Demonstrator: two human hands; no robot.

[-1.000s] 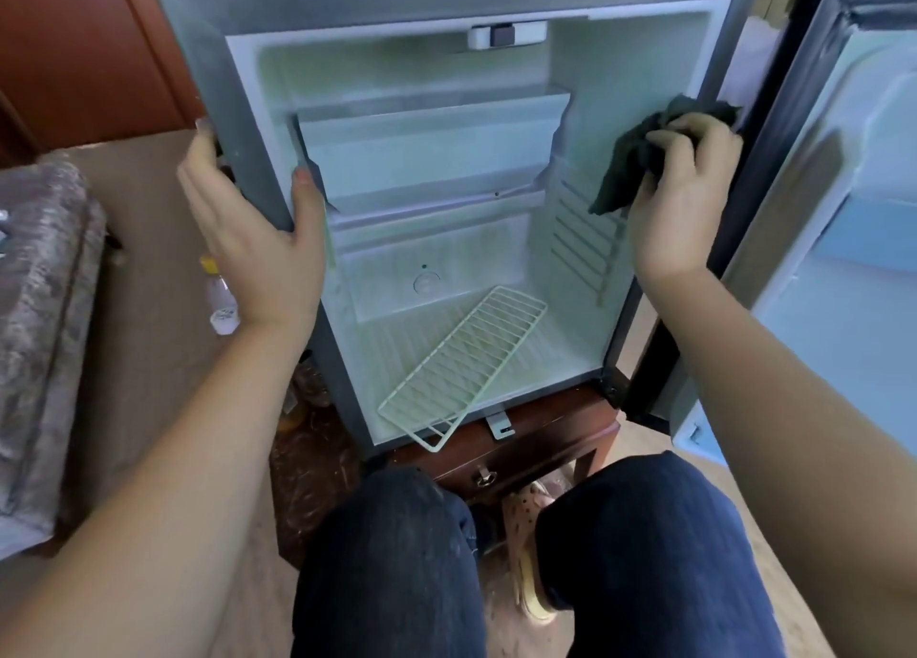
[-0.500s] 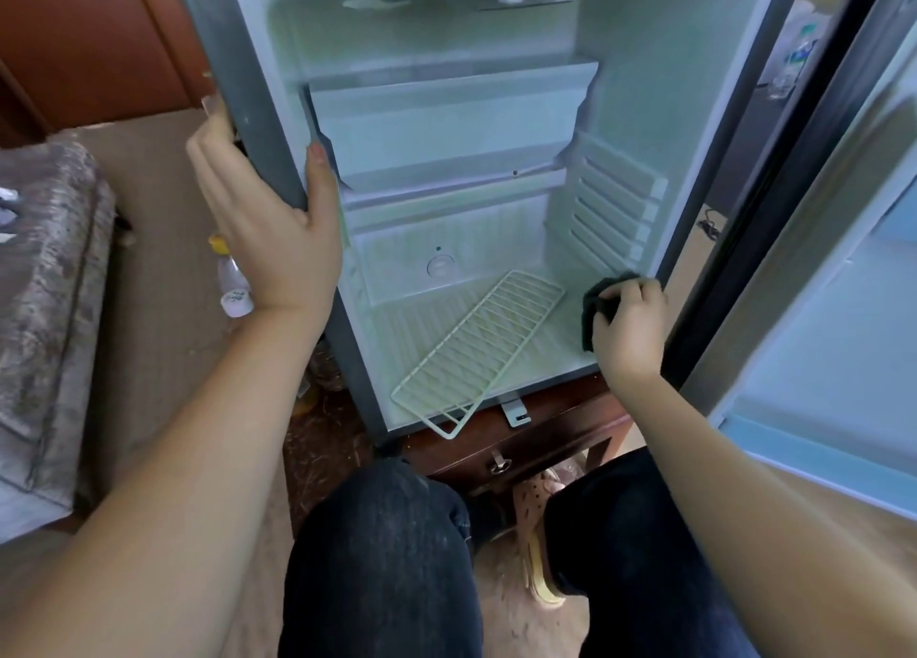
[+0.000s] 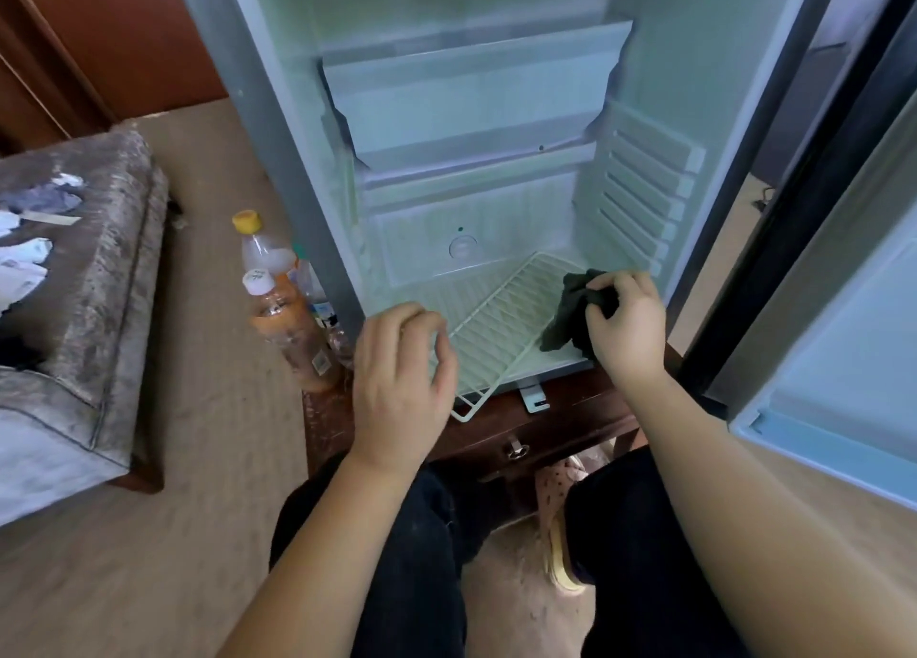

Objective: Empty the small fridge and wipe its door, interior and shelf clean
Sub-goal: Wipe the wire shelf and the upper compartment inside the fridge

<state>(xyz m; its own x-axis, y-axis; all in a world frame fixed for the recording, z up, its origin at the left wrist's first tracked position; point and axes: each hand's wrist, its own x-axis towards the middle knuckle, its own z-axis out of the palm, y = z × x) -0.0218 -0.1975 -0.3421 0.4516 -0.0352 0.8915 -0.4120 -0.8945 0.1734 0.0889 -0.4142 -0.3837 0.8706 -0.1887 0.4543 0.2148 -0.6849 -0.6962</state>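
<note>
**Carpeted room, small fridge open with a cloth inside it**

The beige carpet (image 3: 208,459) ran under a dark wooden cabinet (image 3: 560,424), and the fridge (image 3: 278,111) stood on top of that cabinet with its door (image 3: 843,359) swung wide to the right.

The right hand (image 3: 627,325) was clenched around a dark cloth (image 3: 570,310), with its fingers curled over the bunched top. The cloth hung down onto the right end of the wire shelf (image 3: 501,320). The left hand (image 3: 402,374) held nothing. Its fingers were loosely curled and its thumb stood apart, over the front left corner of the fridge floor. Whether it touched the shelf could not be told.

The white wire shelf lay loose and slanted on the fridge floor, with its near corner sticking out past the front edge. Nothing else lay inside the fridge. The boxed compartment (image 3: 471,106) higher up was closed at the front, so its contents were hidden.

Just left of the fridge, several plastic bottles (image 3: 288,329) stood together. One held an orange-brown drink, and one with a yellow cap looked nearly empty. Further left stood a grey upholstered bench (image 3: 89,280) with scraps of paper on it. A slipper (image 3: 556,523) showed between the person's knees.
</note>
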